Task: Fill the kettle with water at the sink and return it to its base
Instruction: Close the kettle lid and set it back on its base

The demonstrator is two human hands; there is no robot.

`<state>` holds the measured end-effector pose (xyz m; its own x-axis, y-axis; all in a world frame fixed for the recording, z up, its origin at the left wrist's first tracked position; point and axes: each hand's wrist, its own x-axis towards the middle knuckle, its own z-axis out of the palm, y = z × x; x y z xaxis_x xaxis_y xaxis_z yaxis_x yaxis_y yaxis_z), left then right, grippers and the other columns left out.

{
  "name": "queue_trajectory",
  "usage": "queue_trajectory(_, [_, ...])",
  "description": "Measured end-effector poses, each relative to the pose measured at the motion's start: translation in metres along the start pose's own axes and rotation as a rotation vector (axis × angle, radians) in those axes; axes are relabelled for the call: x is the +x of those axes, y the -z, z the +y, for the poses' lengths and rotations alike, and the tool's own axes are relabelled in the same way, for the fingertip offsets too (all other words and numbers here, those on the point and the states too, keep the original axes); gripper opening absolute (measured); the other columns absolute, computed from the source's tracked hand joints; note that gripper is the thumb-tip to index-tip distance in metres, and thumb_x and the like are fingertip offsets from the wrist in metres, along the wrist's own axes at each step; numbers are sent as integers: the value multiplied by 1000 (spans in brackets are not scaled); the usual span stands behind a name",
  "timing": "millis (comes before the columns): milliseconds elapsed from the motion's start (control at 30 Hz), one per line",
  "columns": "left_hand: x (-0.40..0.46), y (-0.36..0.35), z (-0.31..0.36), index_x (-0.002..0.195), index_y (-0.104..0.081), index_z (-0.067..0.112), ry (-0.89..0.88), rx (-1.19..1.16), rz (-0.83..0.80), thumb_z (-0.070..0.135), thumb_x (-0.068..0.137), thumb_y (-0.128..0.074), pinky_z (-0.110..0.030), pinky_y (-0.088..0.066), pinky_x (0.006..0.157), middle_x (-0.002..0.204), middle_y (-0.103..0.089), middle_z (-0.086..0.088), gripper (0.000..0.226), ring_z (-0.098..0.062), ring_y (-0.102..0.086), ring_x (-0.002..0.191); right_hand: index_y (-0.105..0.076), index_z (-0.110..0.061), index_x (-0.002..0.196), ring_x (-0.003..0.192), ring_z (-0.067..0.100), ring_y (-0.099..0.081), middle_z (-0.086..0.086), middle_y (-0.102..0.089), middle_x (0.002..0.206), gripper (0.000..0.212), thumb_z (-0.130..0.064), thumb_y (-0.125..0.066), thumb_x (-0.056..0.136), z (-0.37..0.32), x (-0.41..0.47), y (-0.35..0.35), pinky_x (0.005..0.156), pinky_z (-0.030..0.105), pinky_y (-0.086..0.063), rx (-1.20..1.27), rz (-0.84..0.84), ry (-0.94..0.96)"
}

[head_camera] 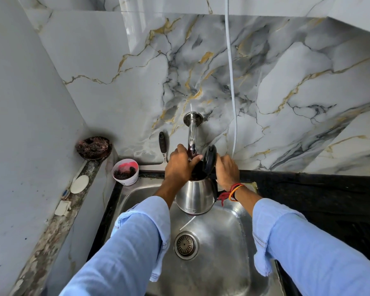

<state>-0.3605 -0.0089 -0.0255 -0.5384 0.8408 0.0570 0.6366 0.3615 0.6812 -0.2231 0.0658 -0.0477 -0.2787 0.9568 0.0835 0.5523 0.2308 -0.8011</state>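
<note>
Steel kettle (195,194) held over the sink (233,231), hanging clear above the basin floor, its open mouth right under the tap spout (192,144). Lid (209,161) tipped up and back, standing nearly upright on the handle side.

Right hand (228,170) is on the far side of the lid, fingers wrapped down where the handle must be; handle itself mostly hidden, so the grip reads as clamped on the kettle by the way the body hangs. Left hand (181,165) is closed around the tap at the spout end, just above the kettle mouth, fingers curled on the metal. Whether it is turning a valve or steadying the spout, cannot tell. No clear stream of water visible; the mouth is dark and the level inside cannot be read.

Step in hand, by my reading: getting water running into the kettle.

To do it well:
- Keep the mouth centred below the left fingers so the stream falls inside, not on the lid hinge or the outer wall.
- Open the tap gently; a hard jet will splash.
- Hold the body level; weight will grow on the right wrist.
- Keep the underside dry, since it sits on an electric base, which is not in view.
- Watch the level and stop short of the brim.

Pink-stained cup (125,171) sits on the sink rim, left of the left fingers, clear of the work.
</note>
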Motion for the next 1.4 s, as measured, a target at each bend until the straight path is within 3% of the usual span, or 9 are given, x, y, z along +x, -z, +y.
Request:
queue_trajectory(100, [-23,-10,-15,110,-54,7,6,-175,-83,48,106,-43,-47,-51,85,105,-68,-20,43,-41,-64,104,-41,-16,43,44,14,-42,-7,-42,44,59,-61,-35,83,12,-10,10,49,26,-29,28,-19,16])
queue_trajectory(200, [-43,-23,-22,108,-67,12,82,-246,-192,44,110,-27,-48,-44,103,114,-71,-15,51,-38,-61,116,-41,-13,42,43,17,-46,-5,-44,42,67,-66,-43,84,29,-20,28,47,28,-32,-36,-32,0])
queue_trajectory(367, [-62,-29,8,103,-79,9,179,-464,-190,46,109,-31,-44,-46,108,109,-77,-11,61,-29,-67,113,-45,-7,46,51,30,-54,2,-48,43,65,-59,-51,84,55,-32,63,48,33,-38,-168,-14,16])
queue_trajectory(467, [-78,-37,43,119,-65,17,-51,-179,-237,57,104,-37,-45,-42,109,126,-68,-14,51,-34,-57,127,-43,-7,48,56,35,-55,7,-48,48,57,-47,-56,87,59,-32,93,49,32,-36,-211,10,38])
queue_trajectory(567, [-93,-51,75,154,-35,14,-301,194,-202,73,94,-40,-48,-22,125,162,-38,-10,85,-24,-29,153,-43,-8,46,54,34,-53,8,-49,48,52,-38,-61,85,55,-30,120,51,29,-33,-196,56,63])
queue_trajectory(633, [-104,-63,100,160,-23,11,-382,322,-104,84,85,-39,-53,-10,128,169,-23,-7,106,-19,-12,158,-45,-7,47,50,31,-50,6,-47,46,50,-37,-60,84,56,-30,145,50,28,-32,-172,83,91])
queue_trajectory(933, [-136,-111,189,161,-11,11,-370,364,-50,99,70,-31,-57,-2,127,171,-16,-7,128,-17,-6,159,-39,-9,43,37,16,-39,-1,-36,35,56,-40,-61,84,93,-27,252,40,24,-23,-136,96,206])
queue_trajectory(1100, [-164,-152,211,161,-14,8,-441,412,-81,93,75,-34,-55,-8,127,170,-21,-8,123,-20,-12,158,-35,-9,43,47,30,-45,1,-35,39,55,-38,-61,82,139,-41,291,47,32,-33,-160,70,163])
queue_trajectory(1400, [-197,-226,221,161,-17,8,-453,505,-214,92,79,-35,-50,-6,127,170,-22,-6,119,-18,-12,159,-40,-12,41,51,29,-55,0,-46,38,56,-42,-58,84,233,-66,326,50,28,-34,-156,66,-1])
